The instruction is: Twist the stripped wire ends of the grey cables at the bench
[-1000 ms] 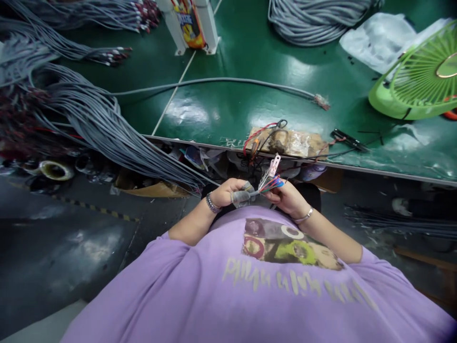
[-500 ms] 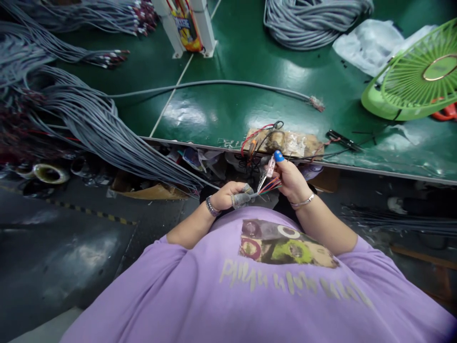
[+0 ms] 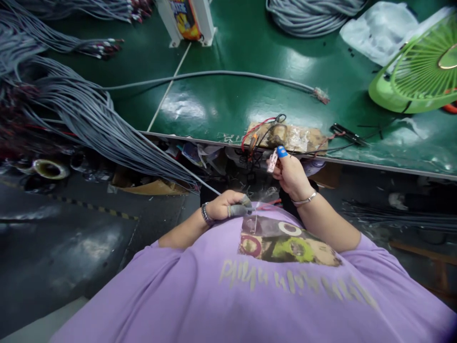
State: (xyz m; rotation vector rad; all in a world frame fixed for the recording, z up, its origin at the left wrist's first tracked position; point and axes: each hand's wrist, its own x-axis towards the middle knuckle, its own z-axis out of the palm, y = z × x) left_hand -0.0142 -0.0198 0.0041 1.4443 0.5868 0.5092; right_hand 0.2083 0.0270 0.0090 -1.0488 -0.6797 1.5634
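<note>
Close against the purple shirt, my left hand, with grey finger covers, is closed on the end of a grey cable. Thin coloured wires fan out of that end to the right, partly blurred. My right hand, with a blue cover on the thumb, pinches a small pale pink tool just below the bench edge. The two hands are apart, and the tool does not touch the wires. Behind the right thumb, a taped brown block lies on the green bench.
A thick bundle of grey cables hangs over the bench edge at left. One loose cable crosses the bench. A green fan, a plastic bag and a cable coil stand farther back. A black tool lies near the edge.
My left hand has moved down and slightly left with the cable end. The right hand and pink tool have come away from the wires. The view has shifted slightly.
</note>
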